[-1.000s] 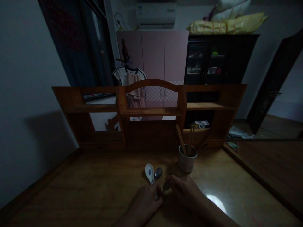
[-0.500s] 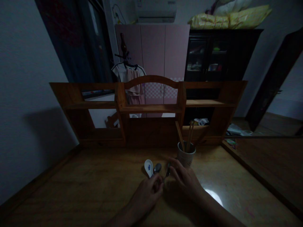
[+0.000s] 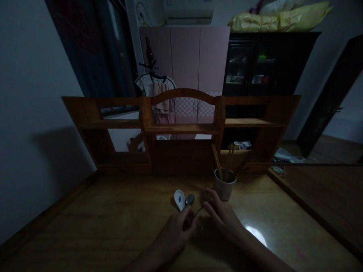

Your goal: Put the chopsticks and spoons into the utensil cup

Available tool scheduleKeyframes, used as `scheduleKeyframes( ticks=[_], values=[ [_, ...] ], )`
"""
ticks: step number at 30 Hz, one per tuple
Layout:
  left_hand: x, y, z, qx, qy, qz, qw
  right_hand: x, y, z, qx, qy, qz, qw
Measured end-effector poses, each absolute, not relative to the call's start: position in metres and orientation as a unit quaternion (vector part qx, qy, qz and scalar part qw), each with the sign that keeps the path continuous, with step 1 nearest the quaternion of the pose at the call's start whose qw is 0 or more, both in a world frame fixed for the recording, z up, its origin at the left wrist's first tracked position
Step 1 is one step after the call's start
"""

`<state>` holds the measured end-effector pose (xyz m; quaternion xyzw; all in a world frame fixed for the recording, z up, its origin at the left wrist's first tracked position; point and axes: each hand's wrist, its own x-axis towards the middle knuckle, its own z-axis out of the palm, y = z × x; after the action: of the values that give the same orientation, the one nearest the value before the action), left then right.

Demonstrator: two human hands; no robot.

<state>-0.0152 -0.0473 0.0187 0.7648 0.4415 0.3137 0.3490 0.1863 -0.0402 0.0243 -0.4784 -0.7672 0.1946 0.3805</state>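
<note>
My left hand (image 3: 176,231) rests on the wooden desk with fingers curled around the handles of two spoons: a white ceramic spoon (image 3: 179,198) with a blue mark and a metal spoon (image 3: 190,199), their bowls pointing away from me. My right hand (image 3: 221,216) is just to the right, fingers pinched on a thin dark utensil (image 3: 199,209) whose end lies between the hands. A pale cup (image 3: 224,189) holding several chopsticks (image 3: 217,162) stands right behind my right hand.
A wooden shelf unit (image 3: 181,130) runs along the desk's far edge. The desk's raised rim (image 3: 306,213) borders the right side. Beyond are a pink wardrobe (image 3: 185,60), a dark cabinet (image 3: 255,71) and hanging clothes (image 3: 159,96). The room is dim.
My right hand has moved the thin utensil: its end rose beside the metal spoon half a second ago and now sits lower between the hands. The left hand keeps its hold on the spoons.
</note>
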Motion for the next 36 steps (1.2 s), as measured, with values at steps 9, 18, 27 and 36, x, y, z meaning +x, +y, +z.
scheduleKeyframes(
  ticks=[9,18,27,36],
  values=[
    [-0.015,-0.046,0.018,0.761,0.464,0.317,0.325,0.187,-0.042,0.032,-0.430,-0.776,0.237,0.396],
    [-0.015,-0.048,0.021,0.772,0.457,0.326,0.299,0.185,-0.038,0.022,-0.425,-0.768,0.206,0.432],
    [-0.015,-0.048,0.016,0.785,0.458,0.310,0.279,0.188,-0.028,0.009,-0.468,-0.748,0.172,0.438],
    [-0.015,-0.052,0.022,0.781,0.447,0.299,0.318,0.191,-0.028,0.003,-0.466,-0.741,0.155,0.458]
  ],
)
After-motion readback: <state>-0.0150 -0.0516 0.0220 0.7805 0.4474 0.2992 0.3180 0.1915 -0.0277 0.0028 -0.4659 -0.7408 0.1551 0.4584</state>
